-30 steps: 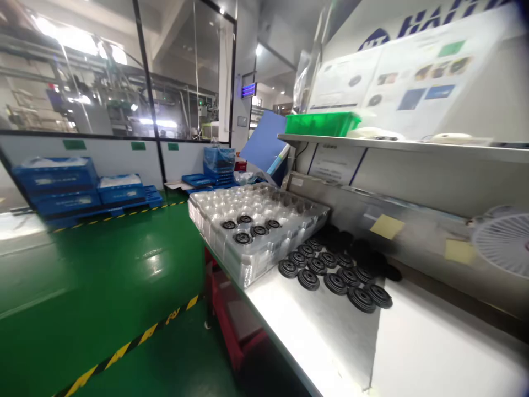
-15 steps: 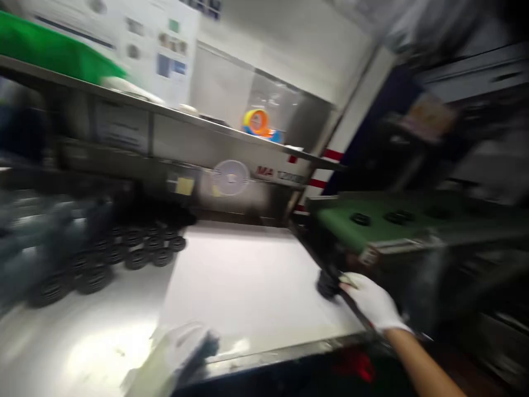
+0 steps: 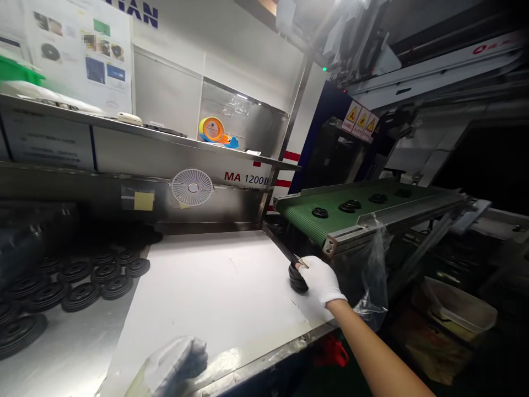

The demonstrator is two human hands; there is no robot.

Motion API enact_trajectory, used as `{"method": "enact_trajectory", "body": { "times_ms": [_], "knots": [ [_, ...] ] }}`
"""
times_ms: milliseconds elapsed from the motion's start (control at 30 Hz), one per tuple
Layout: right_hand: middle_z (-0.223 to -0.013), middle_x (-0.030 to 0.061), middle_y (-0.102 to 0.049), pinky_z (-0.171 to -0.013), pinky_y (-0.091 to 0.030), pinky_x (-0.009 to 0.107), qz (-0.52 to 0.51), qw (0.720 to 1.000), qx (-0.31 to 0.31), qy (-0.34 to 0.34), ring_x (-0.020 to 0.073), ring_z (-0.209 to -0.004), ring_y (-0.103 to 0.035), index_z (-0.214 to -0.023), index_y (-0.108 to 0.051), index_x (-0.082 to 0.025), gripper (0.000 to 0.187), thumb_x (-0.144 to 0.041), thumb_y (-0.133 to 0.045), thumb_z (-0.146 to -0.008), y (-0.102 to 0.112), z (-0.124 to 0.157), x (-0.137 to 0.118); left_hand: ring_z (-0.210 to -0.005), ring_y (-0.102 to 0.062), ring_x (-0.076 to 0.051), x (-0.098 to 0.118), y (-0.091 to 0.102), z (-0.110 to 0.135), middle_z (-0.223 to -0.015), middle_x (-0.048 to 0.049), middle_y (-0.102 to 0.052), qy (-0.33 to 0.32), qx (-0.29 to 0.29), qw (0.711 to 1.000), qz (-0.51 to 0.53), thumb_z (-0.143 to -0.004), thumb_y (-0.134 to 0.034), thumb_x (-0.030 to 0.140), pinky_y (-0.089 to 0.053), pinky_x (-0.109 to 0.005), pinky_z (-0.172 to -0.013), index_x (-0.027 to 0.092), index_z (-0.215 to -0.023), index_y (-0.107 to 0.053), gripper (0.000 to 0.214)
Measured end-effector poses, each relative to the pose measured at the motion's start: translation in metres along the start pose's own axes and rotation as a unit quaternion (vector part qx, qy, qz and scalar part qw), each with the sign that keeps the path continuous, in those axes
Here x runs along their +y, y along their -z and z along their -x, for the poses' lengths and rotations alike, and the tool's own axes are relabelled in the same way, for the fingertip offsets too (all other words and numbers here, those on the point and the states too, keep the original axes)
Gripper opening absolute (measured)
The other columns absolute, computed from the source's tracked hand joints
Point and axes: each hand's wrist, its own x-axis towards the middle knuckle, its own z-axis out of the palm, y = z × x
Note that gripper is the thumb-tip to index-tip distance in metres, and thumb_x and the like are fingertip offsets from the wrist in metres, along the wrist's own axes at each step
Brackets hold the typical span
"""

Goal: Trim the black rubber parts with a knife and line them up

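What a spread at this station! First the long white-topped workbench (image 3: 206, 281), steel edge running along the near side. Beyond it, on the right, a green conveyor belt (image 3: 351, 212), angled away from the bench and dotted with black discs. Above the bench, a steel shelf (image 3: 124, 130) fixed to the back wall, a printed poster (image 3: 78, 55) pinned higher up.

Down on the left of the bench, rows of black ribbed discs (image 3: 78, 292), laid flat and close together, the far ones lost in shadow. Then the action: the right hand (image 3: 321, 280), white-gloved, forearm bare, right at the bench's far right edge, just beside the end of the conveyor. Fingers curled shut around a stack of black discs (image 3: 298, 277), sitting on the white top, with a small metal blade (image 3: 301, 261) pinched at the top of the stack. Near the front edge, the left hand (image 3: 177, 361), also white-gloved, cut off by the bottom of the view, fingers bunched together, nothing visible in them, exact grip impossible to tell. Hanging past the bench corner, a clear plastic bag (image 3: 374, 275). On the shelf, a roll of orange tape (image 3: 211, 129).
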Motion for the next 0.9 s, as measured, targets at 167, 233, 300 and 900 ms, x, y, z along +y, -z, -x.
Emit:
{"method": "enact_trajectory", "body": {
  "times_ms": [167,233,300,900],
  "knots": [
    [-0.097,-0.0006,-0.068,-0.077,-0.045,0.021,-0.104,0.988,-0.018,0.116,0.0131,-0.084,-0.062,-0.099,-0.067,-0.027,0.027,-0.019,-0.046,-0.085,-0.011,0.069,-0.076,-0.101,-0.062,-0.027,-0.002,-0.049,-0.005,-0.108,-0.0100,-0.067,-0.037,-0.023,0.993,0.112,-0.078,-0.060,0.029,-0.051,-0.044,-0.084,0.021,-0.104,-0.062,0.028],
    [-0.092,0.0007,-0.068,-0.076,-0.045,0.023,-0.177,0.951,-0.112,0.225,0.0146,-0.083,-0.061,-0.095,-0.067,-0.027,0.024,-0.017,-0.048,-0.084,-0.022,0.107,-0.115,-0.093,-0.064,-0.027,0.000,-0.068,-0.005,-0.107,-0.0108,-0.066,0.015,-0.063,0.988,0.141,-0.080,-0.058,0.029,-0.052,-0.046,-0.078,0.020,-0.108,-0.060,0.029],
    [-0.089,0.0016,-0.067,-0.070,-0.046,0.024,-0.204,0.930,-0.155,0.265,0.0158,-0.078,-0.061,-0.088,-0.066,-0.025,0.014,-0.022,-0.052,-0.084,-0.030,0.137,-0.147,-0.090,-0.065,-0.028,0.002,-0.075,-0.001,-0.103,-0.0122,-0.066,0.053,-0.105,0.977,0.178,-0.080,-0.059,0.030,-0.053,-0.045,-0.073,0.018,-0.109,-0.059,0.031],
    [-0.071,-0.0036,-0.061,-0.057,-0.033,0.022,-0.242,0.930,-0.224,0.162,0.0120,-0.064,-0.052,-0.075,-0.057,-0.023,0.024,-0.030,-0.042,-0.093,-0.052,0.158,-0.182,-0.072,-0.060,-0.017,0.034,-0.035,0.016,-0.074,-0.0038,-0.058,-0.176,-0.066,0.968,0.169,-0.074,-0.062,0.011,-0.052,-0.036,-0.076,0.011,-0.097,-0.063,0.023]
  ]
}}
